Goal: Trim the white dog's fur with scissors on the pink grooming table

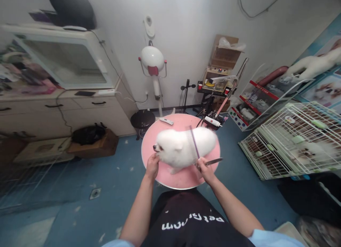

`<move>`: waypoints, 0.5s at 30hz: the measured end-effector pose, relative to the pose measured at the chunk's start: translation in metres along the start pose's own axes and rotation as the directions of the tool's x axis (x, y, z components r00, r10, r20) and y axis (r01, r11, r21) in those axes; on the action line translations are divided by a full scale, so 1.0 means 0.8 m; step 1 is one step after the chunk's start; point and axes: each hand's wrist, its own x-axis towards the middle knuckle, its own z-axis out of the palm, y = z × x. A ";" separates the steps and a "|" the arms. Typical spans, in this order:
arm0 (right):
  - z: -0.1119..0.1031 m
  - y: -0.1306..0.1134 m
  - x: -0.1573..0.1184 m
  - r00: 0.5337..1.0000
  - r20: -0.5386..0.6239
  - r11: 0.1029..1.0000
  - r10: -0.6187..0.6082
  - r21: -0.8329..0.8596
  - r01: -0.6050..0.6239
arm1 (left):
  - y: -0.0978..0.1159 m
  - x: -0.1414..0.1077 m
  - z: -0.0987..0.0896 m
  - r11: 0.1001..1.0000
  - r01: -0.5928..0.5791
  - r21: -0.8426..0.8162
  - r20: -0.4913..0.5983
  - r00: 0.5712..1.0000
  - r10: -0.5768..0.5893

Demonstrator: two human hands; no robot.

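A fluffy white dog stands side-on on a round pink grooming table, its head to the left. My left hand is closed at the fur under the dog's chin. In my right hand, by the dog's near side, is a purple-backed grooming comb, its long teeth lying across the dog's body. From the same hand a pair of scissors sticks out to the right, dark and slim; their handles are hidden in my fingers.
White clippers lie on the table's far edge. A white tube and tools sit in a holder at its right. Behind stands a dryer on a pole. Another white dog is in a wire cage at right.
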 end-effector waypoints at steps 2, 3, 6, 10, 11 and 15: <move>-0.001 0.001 0.001 0.993 -0.119 1.000 0.004 0.004 -0.003 | 0.000 -0.001 -0.002 1.000 0.008 -0.013 0.015 1.000 -0.008; -0.002 0.002 0.002 0.990 -0.138 1.000 0.006 -0.017 -0.008 | 0.000 -0.001 -0.003 1.000 0.011 -0.020 0.020 1.000 -0.011; -0.006 0.003 0.004 1.000 -0.010 0.999 0.004 -0.049 -0.005 | 0.000 -0.002 -0.006 0.999 0.016 -0.035 0.025 1.000 -0.015; -0.015 0.000 0.009 0.989 -0.146 1.000 -0.003 0.025 0.007 | -0.001 -0.002 -0.009 0.999 0.013 -0.051 0.023 1.000 -0.012; -0.018 -0.001 0.010 0.988 -0.153 1.000 -0.001 0.002 0.001 | -0.001 -0.002 -0.010 0.998 0.015 -0.053 0.025 1.000 -0.013; -0.028 -0.009 0.014 0.999 0.034 0.998 -0.019 -0.055 0.020 | -0.003 -0.002 -0.009 0.999 0.016 -0.051 0.030 0.999 -0.014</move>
